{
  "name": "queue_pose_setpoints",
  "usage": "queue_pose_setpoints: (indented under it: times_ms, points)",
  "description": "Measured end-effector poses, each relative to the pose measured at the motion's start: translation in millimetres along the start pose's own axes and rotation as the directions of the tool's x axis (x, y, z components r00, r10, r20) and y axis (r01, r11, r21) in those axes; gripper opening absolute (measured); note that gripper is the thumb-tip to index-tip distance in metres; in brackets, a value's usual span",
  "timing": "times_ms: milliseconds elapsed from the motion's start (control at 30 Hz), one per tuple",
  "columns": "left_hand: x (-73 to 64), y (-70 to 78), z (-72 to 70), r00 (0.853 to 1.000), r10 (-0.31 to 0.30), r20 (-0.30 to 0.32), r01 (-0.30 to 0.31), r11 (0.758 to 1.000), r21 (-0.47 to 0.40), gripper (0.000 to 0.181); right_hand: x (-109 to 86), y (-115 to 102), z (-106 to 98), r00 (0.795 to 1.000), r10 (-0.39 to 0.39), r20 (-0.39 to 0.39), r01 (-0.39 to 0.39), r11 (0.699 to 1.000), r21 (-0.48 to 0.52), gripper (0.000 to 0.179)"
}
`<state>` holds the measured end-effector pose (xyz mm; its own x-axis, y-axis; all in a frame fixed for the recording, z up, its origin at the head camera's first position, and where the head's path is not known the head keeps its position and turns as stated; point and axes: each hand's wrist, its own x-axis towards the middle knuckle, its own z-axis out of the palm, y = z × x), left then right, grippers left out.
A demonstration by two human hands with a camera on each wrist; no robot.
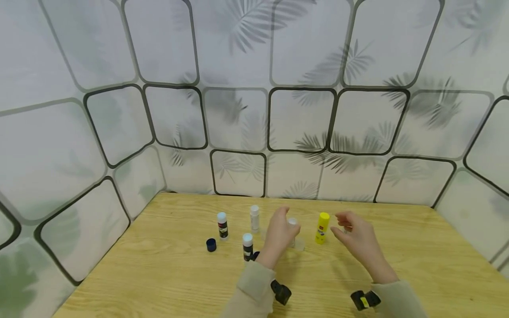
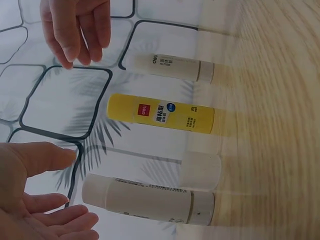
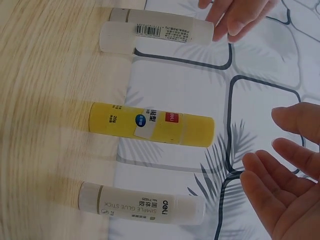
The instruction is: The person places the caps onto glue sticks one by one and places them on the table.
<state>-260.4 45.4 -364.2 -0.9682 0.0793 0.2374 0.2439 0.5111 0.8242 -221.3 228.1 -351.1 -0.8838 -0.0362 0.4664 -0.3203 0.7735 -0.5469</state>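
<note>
My left hand (image 1: 280,234), fingers loosely extended, is beside an uncapped white glue stick (image 2: 150,201). A translucent cap (image 2: 200,171) stands next to that stick; whether the fingers touch the stick I cannot tell. Upright between my two hands is a yellow glue stick (image 1: 322,228), apart from both. To its right, my right hand (image 1: 359,240) hovers with thumb and fingers spread and nothing held. Another white glue stick (image 3: 145,202) with a translucent top stands near the right hand, which mostly hides it in the head view.
Left of my left hand stand two dark-labelled sticks with pale tops, one farther back (image 1: 223,226) and one nearer (image 1: 248,247), plus a white stick (image 1: 254,217). A dark cap (image 1: 211,245) lies on the wooden table (image 1: 167,274). Patterned cloth walls (image 1: 238,119) enclose the table's back and sides.
</note>
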Motion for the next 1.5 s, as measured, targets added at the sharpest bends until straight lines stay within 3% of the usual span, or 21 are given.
queue_pose_setpoints:
  times_ms: [133, 367, 867, 1100, 1500]
  points:
    - [0.3, -6.7, 3.2, 0.999, -0.013, 0.031, 0.014, 0.999, -0.044, 0.053, -0.4, 0, 1, 1.000, -0.003, 0.003, 0.003, 1.000, 0.001, 0.030]
    - [2.9, -21.2, 8.7, 0.998, 0.034, 0.052, -0.030, 0.997, -0.064, 0.048, 0.1, 0, 2, 1.000, 0.000, 0.004, 0.000, 1.000, -0.005, 0.030]
    - [7.4, -39.2, 17.3, 0.992, -0.011, 0.125, 0.017, 0.999, -0.044, 0.035, -0.3, -1, 3, 1.000, 0.006, 0.002, -0.006, 1.000, -0.020, 0.029]
    - [8.1, -44.6, 17.4, 0.993, 0.018, 0.117, -0.016, 1.000, -0.015, 0.028, 0.1, -1, 3, 1.000, 0.008, 0.005, -0.007, 1.000, -0.018, 0.029]
    - [10.4, -47.3, 18.2, 0.993, -0.001, 0.116, 0.003, 1.000, -0.012, 0.024, -0.3, 0, 4, 1.000, 0.006, 0.015, -0.006, 1.000, -0.008, 0.028]
